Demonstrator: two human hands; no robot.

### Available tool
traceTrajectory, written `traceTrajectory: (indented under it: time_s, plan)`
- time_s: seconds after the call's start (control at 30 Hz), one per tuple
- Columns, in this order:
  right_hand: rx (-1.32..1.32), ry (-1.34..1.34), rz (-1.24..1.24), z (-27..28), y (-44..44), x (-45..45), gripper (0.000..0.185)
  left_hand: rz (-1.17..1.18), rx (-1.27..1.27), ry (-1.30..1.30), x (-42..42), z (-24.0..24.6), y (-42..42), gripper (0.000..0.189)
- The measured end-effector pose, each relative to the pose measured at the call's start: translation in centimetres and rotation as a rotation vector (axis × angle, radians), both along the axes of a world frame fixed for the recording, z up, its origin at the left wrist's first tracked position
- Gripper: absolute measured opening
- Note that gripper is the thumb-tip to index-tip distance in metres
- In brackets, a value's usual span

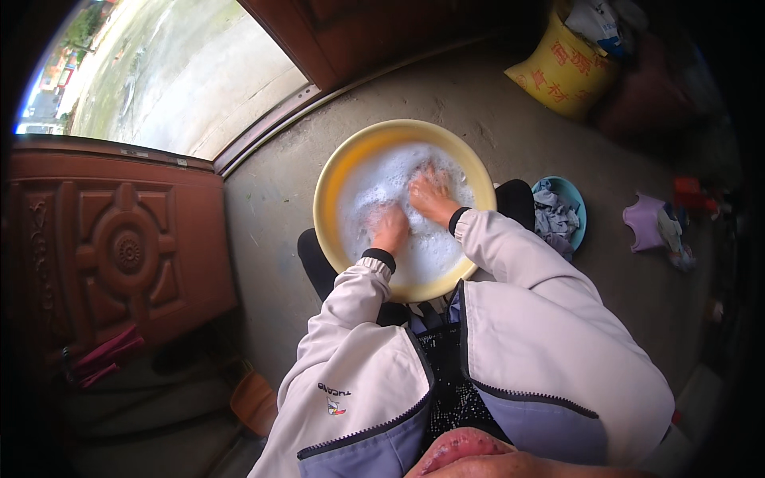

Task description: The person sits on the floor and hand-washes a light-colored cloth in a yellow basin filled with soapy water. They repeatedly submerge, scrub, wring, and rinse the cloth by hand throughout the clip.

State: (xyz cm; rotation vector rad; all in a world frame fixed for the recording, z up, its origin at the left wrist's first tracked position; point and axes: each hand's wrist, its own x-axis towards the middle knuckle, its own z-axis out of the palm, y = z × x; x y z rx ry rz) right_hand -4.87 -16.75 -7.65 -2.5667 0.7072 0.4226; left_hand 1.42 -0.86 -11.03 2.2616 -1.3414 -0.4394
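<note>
A round yellow plastic basin (327, 179) stands on the floor between my feet, with white soap suds (382, 167) covering its contents. My left hand (389, 227) dips into the foam left of the middle, its fingers sunk out of sight. Farther back and to the right, my right hand (431, 192) is also in the suds, its back wet and partly coated with bubbles. Whether either hand grips anything under the foam cannot be seen. Both wrists show black cuffs below light jacket sleeves.
A light-blue basin (583, 216) with grey cloth (553, 209) stands to the right. Beyond it are a small purple plastic stool (644, 222) and a yellow woven sack (565, 71). At left, a carved reddish-brown door (128, 251) stands by the doorway sill (263, 128). An orange dustpan-like object (254, 401) lies lower left.
</note>
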Motion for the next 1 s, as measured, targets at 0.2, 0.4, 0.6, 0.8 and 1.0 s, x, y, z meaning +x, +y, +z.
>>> traceTrajectory:
  time_s: [0.2, 0.4, 0.6, 0.8, 1.0]
  plan:
    - [0.077, -0.059, -0.068, -0.7, -0.7, 2.2, 0.04, 0.213, 0.02, 0.093, 3.4, 0.6, -2.2, 0.024]
    - [0.162, -0.354, -0.301, 2.4, -1.7, 1.3, 0.043, 0.562, -0.166, 0.631, 6.3, 4.5, -1.7, 0.04]
    - [0.438, -0.819, -0.234, 6.5, -0.2, -5.9, 0.025, 0.762, -0.699, 0.787, 3.0, 9.4, 0.5, 0.035]
    - [0.183, -0.644, -0.265, 7.9, 0.5, -9.6, 0.051, 0.441, -0.258, 0.034, -3.1, 13.1, 2.5, 0.055]
    - [0.089, -0.143, -0.097, 4.4, 3.7, -7.0, 0.063, 0.242, 0.092, -0.012, -4.8, 8.3, 1.6, 0.065]
